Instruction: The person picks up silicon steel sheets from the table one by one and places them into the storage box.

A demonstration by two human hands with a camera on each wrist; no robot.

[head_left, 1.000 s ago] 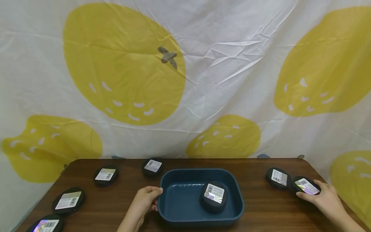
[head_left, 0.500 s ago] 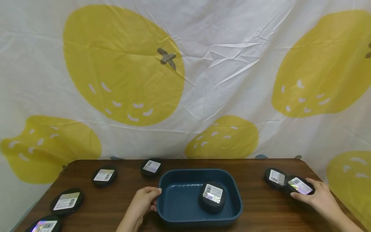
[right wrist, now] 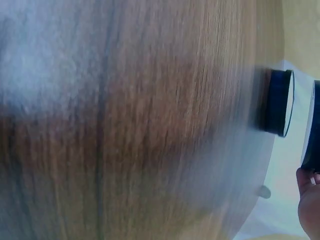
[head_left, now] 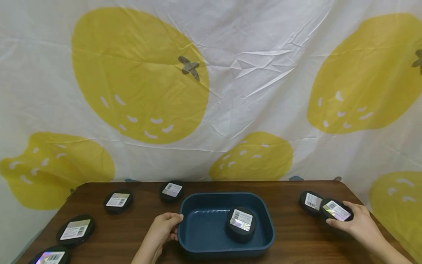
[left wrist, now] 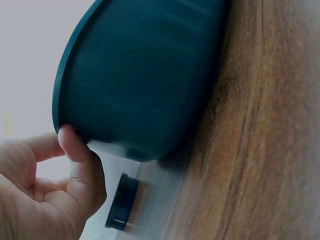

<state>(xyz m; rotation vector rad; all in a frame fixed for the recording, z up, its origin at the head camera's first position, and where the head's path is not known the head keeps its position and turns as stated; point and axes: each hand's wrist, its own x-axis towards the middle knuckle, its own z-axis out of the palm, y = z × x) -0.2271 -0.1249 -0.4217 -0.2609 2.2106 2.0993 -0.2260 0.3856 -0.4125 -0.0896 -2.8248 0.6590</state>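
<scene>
My left hand (head_left: 162, 230) pinches the left rim of a dark blue rectangular tray (head_left: 197, 234); the left wrist view shows thumb and finger at its edge. Inside the tray, right of centre, sits a round black container (head_left: 241, 231) with a barcode label on top. My right hand (head_left: 361, 223) grips another round black container (head_left: 329, 217) by its sides, slightly tilted and overlapping a third black container (head_left: 310, 205) in the head view. In the right wrist view the held container (right wrist: 314, 132) hangs off the table, apart from the standing one (right wrist: 278, 102).
Several more labelled black containers stand on the brown wooden table (head_left: 290, 234): one behind the tray (head_left: 171, 191), one at back left (head_left: 118, 201), and others along the left (head_left: 76, 231). A white curtain (head_left: 257, 110) with yellow fruit prints hangs behind the table.
My right hand has moved left and lifted the black container it grips, bringing it closer to the neighbouring one. The left hand keeps its hold on the tray.
</scene>
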